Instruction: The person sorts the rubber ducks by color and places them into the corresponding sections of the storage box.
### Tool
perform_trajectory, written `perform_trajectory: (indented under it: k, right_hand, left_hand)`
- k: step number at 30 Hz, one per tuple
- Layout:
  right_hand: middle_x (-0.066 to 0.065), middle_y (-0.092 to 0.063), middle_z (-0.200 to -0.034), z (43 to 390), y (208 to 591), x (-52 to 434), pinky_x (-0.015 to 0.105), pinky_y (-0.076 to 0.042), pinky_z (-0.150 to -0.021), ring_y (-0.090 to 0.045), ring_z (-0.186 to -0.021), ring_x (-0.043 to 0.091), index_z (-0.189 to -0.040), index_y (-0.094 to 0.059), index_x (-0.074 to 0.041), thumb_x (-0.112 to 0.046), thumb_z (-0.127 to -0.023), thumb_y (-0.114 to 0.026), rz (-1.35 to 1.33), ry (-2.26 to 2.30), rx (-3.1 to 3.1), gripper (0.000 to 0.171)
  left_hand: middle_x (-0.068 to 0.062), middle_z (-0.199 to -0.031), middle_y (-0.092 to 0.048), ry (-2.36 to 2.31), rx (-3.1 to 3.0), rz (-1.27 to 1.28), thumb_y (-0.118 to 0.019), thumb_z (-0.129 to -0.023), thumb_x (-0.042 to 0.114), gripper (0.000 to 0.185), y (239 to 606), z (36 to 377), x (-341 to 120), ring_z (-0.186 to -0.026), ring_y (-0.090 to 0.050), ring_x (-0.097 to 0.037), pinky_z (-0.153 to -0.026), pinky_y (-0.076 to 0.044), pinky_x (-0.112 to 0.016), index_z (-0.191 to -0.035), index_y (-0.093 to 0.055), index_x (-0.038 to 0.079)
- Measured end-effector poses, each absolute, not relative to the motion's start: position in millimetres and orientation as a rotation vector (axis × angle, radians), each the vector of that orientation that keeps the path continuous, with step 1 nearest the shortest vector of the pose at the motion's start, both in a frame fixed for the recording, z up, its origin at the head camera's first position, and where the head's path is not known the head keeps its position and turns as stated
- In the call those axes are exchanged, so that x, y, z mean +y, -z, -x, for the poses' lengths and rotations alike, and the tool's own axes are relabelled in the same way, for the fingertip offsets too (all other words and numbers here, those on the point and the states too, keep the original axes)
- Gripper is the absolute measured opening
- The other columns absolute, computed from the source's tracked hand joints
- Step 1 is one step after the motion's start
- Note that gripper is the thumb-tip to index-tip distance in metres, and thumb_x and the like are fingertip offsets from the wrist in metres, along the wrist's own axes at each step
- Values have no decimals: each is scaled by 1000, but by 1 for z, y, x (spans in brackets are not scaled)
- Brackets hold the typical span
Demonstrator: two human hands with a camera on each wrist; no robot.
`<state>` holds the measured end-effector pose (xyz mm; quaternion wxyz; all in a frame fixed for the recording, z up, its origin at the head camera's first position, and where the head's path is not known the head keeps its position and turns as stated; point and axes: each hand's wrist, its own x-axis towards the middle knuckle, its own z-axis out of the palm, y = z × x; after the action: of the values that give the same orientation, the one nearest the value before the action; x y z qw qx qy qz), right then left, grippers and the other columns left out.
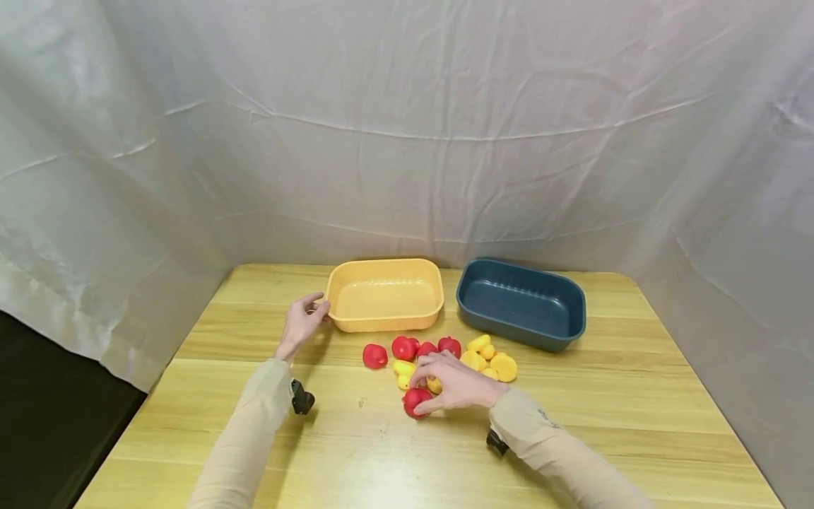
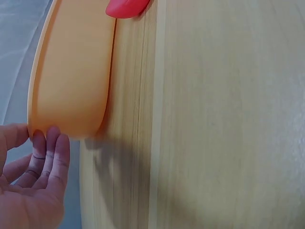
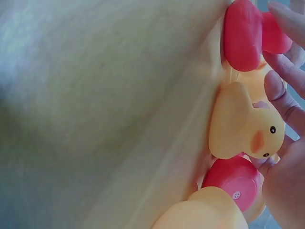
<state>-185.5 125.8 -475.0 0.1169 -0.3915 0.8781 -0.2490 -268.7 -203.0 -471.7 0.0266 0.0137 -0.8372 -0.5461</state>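
Note:
Around a red rubber duck [image 1: 416,401], my right hand [image 1: 454,382] has its thumb and forefinger, one on each side of the duck's head in the right wrist view. Close under the palm stands a yellow rubber duck [image 3: 245,126], its face showing. My left hand [image 1: 303,322] is at the left end of the yellow plastic tray [image 1: 381,324], fingertips against the outer wall and rim. Behind the right hand lie several more red ducks [image 1: 403,348]. To its right sit several yellow ducks [image 1: 504,367], partly overlapping; others are hidden by the hand.
A dark blue tray [image 1: 515,336] stands at the back right, beside the yellow one. One red duck [image 1: 374,356] sits apart, in front of the yellow tray. The wooden table [image 1: 356,452] ends at a pale curtain [image 1: 445,141] behind and at the sides.

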Motion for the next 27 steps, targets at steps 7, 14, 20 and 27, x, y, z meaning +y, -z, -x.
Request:
perform_trajectory:
  k: [7,14,20,27]
  right_hand:
    - [-12,-59,-100,185,476,125,55,-36,-110,-52,-106,11,-101,-73,-25,-40,-82,-83,1119,742,2565,26]
    - [-13,-60,-100,188,472,129,43,-41,-101,-53,-104,10,-101,-72,-25,-37,-83,-82,1063,872,2501,24]
    - [-9,-62,-102,194,470,131,31,-45,-91,-56,-99,16,-102,-71,-23,-36,-84,-82,1070,1041,2428,24]
    - [-2,-64,-105,197,468,132,38,-55,-94,-60,-101,24,-104,-71,-18,-29,-85,-82,1005,1240,2341,25]
  left_hand:
    - [-35,-103,-67,1792,-2531,-12,-58,-100,8,48,473,269,-203,-68,-68,-5,-78,-64,-29,-140,-47,-16]
    - [-35,-100,-68,1844,-2485,-5,-58,-99,3,43,476,270,-204,-65,-68,-5,-74,-63,-25,-135,-50,-19]
    - [-38,-102,-68,1865,-2465,4,-58,-98,2,42,476,268,-203,-66,-69,-6,-71,-64,-25,-134,-52,-19]
    - [-34,-98,-70,1912,-2433,11,-57,-98,0,40,478,267,-203,-65,-68,-5,-71,-63,-24,-132,-52,-20]
